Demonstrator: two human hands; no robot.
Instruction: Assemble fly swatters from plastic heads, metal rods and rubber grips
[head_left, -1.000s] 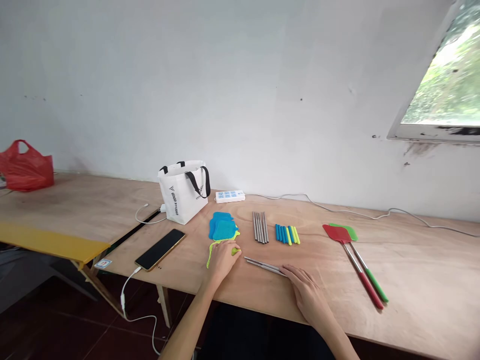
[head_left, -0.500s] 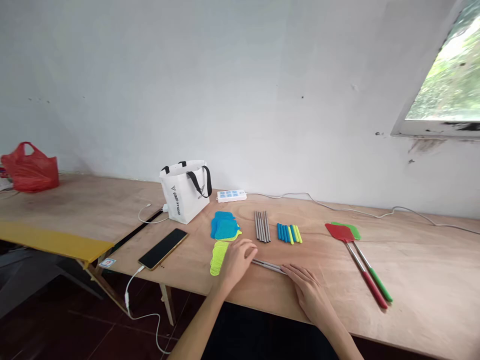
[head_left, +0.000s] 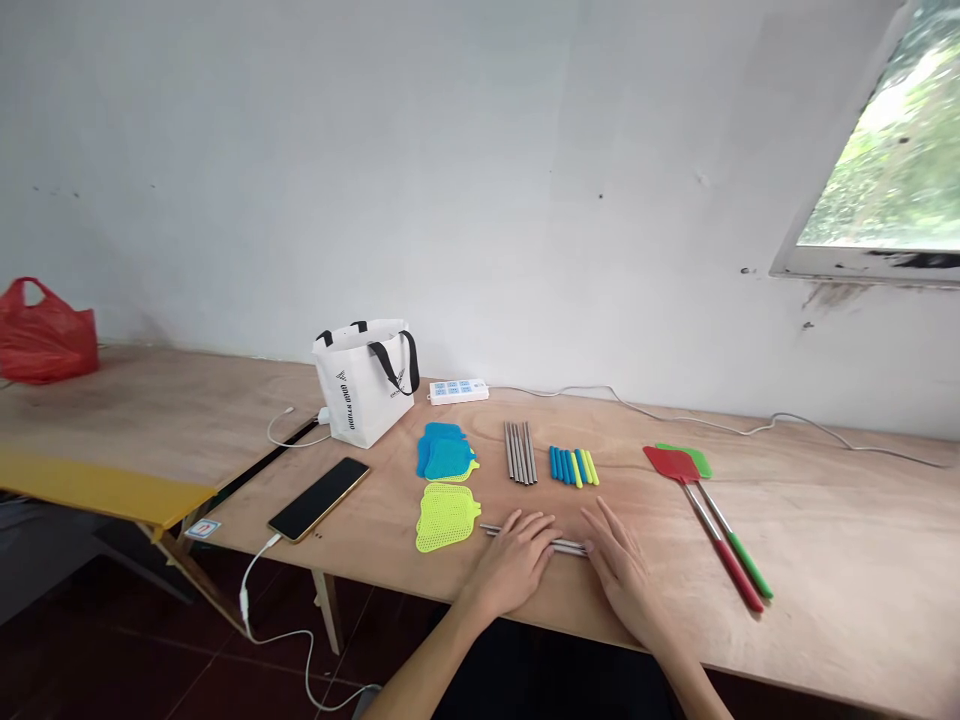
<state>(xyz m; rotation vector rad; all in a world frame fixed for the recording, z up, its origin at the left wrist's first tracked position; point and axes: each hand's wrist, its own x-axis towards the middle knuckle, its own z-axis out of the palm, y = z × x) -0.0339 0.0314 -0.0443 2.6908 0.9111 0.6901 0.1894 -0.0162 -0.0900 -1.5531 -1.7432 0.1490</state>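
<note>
My left hand (head_left: 514, 562) lies palm down across thin metal tubes (head_left: 571, 548), its fingers extended and covering their middle. My right hand (head_left: 624, 570) rests at the tubes' right end, fingers stretched and apart, the fingertips by the tips. Left of them lie yellow-green mesh fly swatter heads (head_left: 446, 518), with blue swatter heads (head_left: 448, 458) stacked behind. Beyond my hands are a row of several metal tubes (head_left: 520, 455) and a row of blue and yellow handle grips (head_left: 573, 466).
To the right lie a red fly swatter (head_left: 718, 550) and a green one (head_left: 739, 545), crossing at their heads. Left are a phone (head_left: 319, 499) on a cable and a white tote bag (head_left: 364, 390). A power strip (head_left: 458, 391) sits by the wall, its cord running right.
My left hand has moved right, from the tubes' left end onto their middle, uncovering the yellow-green heads. My right hand's fingers have spread and lifted slightly at the right end.
</note>
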